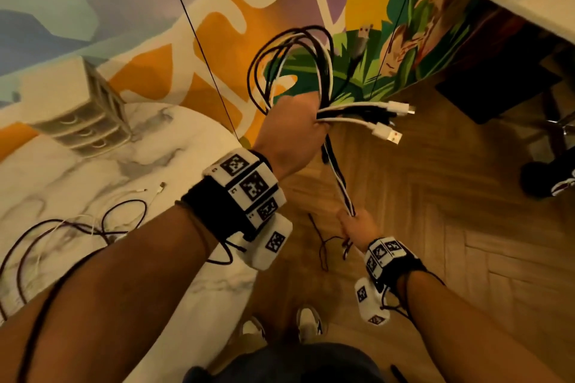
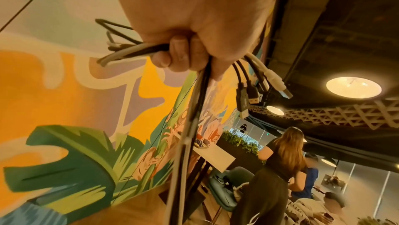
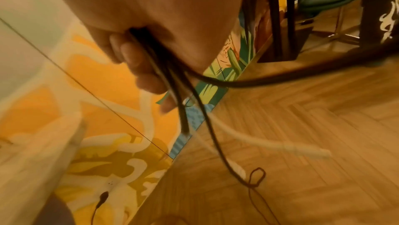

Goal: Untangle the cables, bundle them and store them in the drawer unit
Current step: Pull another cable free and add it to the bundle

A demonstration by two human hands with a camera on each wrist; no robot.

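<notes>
My left hand (image 1: pixel 292 130) is raised over the floor and grips a bundle of black and white cables (image 1: pixel 292 59), looped above the fist. White USB plugs (image 1: pixel 387 133) stick out to its right. In the left wrist view the fingers (image 2: pixel 177 53) curl round the cables, and black plugs (image 2: pixel 244 99) hang beside a white one. Strands of the bundle run taut down to my right hand (image 1: pixel 357 222), which grips them lower; the right wrist view shows the loose tails (image 3: pixel 194 106) trailing from its fist. The beige drawer unit (image 1: pixel 77 102) stands on the marble table at far left.
More tangled cables (image 1: pixel 68 227) lie on the white marble table (image 1: pixel 155 140) at left. A thin dark thread (image 1: pixel 320 239) lies on the wooden floor. A painted wall is ahead. A second table (image 1: pixel 497 6) with a tray stands at upper right; people sit beyond it.
</notes>
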